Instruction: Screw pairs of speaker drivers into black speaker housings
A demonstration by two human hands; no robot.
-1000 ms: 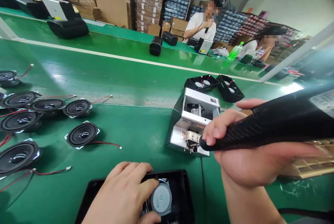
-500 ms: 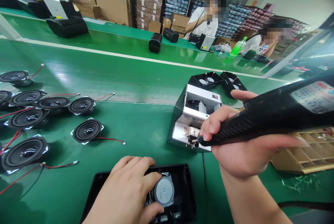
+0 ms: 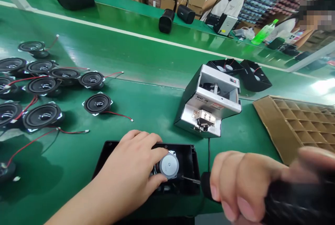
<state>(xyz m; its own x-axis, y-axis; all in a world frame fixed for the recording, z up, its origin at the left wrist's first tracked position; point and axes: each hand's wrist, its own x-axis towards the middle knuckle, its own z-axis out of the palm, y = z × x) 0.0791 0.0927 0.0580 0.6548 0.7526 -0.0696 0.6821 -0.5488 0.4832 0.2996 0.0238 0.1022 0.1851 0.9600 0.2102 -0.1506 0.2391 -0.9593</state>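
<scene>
L hand (image 3: 131,174) lies flat, fingers spread, on a black plastic housing (image 3: 188,155), a shallow rectangular shell w/ matte walls, sitting on the green bench mat (image 3: 146,113) at bottom centre. Thumb and index frame a round speaker magnet (image 3: 169,165), smooth silver-grey disc set inside the shell; hand presses rather than grips, nothing pinched.

R hand (image 3: 246,183) is wrapped tight round a black electric screwdriver (image 3: 293,200), textured grip, fat barrel, blurred at the frame's edge. Its thin metal bit (image 3: 191,180) points left and its tip sits at the housing's right inner edge, just beside the magnet.

Behind, a boxy brushed-metal screw feeder (image 3: 209,104) w/ black side panels, open top. R of it a brown cardboard divider tray (image 3: 267,120), grid of square cells. Two more black housings (image 3: 255,74) w/ small drivers lie past the feeder, on the belt.

L side: loose speaker drivers (image 3: 98,103), round black cones w/ glossy rims, thin red wires trailing, several near touching. Far belt: black cylindrical speakers (image 3: 166,20); green bottle (image 3: 263,33); two people seated, stacked cartons behind.
</scene>
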